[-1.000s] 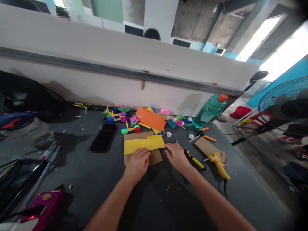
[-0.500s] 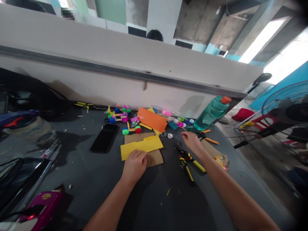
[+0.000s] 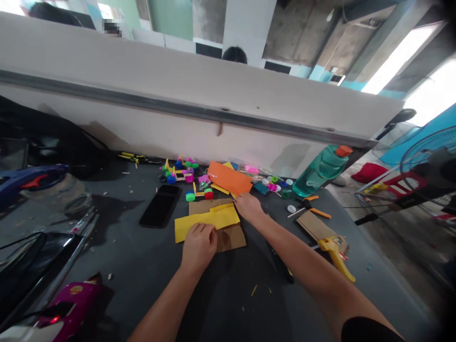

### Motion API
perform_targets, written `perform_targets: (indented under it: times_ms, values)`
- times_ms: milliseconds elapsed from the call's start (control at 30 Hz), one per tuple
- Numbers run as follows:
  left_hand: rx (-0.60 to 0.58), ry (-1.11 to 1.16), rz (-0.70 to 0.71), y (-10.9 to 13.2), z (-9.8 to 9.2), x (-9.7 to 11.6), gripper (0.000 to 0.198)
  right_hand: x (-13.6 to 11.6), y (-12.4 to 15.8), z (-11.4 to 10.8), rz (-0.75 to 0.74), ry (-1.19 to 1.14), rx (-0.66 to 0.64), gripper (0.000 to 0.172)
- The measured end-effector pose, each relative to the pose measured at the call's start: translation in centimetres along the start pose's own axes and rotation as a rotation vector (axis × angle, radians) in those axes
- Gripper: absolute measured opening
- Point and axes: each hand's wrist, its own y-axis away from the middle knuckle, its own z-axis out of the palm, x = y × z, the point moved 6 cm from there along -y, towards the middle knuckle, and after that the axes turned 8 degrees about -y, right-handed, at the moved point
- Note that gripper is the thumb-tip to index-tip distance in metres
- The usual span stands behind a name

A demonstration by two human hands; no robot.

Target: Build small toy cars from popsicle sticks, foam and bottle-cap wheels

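A folded yellow paper strip [image 3: 194, 224] lies across a piece of brown cardboard [image 3: 231, 239] on the dark table. My left hand [image 3: 199, 242] rests at the strip's lower edge, fingers curled and closed on it. Near the strip's right end is my right hand [image 3: 248, 208], its fingers closed in a pinch; whatever they hold is too small to make out. Just behind it lies a sheet of orange paper [image 3: 230, 177]. My right forearm covers most of the pliers, leaving one dark handle [image 3: 288, 273] in view.
A black phone [image 3: 160, 206] lies left of the cardboard. Small colourful wheeled toys [image 3: 180, 171] stand behind. To the right are a green bottle [image 3: 320, 171], a white cap [image 3: 291, 209], orange-handled pliers [image 3: 318, 213] and a yellow-handled tool [image 3: 335, 254]. A magenta device [image 3: 73, 308] sits front left.
My right hand has moved left, from beside the bottle to the yellow strip's right end. My left hand stays at the strip, which has shifted slightly left on the cardboard.
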Motion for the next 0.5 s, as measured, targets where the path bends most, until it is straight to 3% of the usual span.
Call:
perform_targets:
  times_ms: [167, 367, 500]
  values:
    - [-0.018, -0.01, 0.007, 0.0, 0.1, 0.3, 0.016, -0.1, 0.2, -0.1, 0.031, 0.021, 0.025, 0.021]
    - [-0.064, 0.043, 0.076, 0.2, 0.8, 0.6, 0.018, 1.3, 2.6, -3.8, 0.13, -0.019, 0.181, 0.018]
    - [-0.06, 0.152, 0.123, 0.3, 1.0, 0.9, 0.025, 1.6, 5.8, -4.6, 0.208, -0.476, 0.26, 0.01]
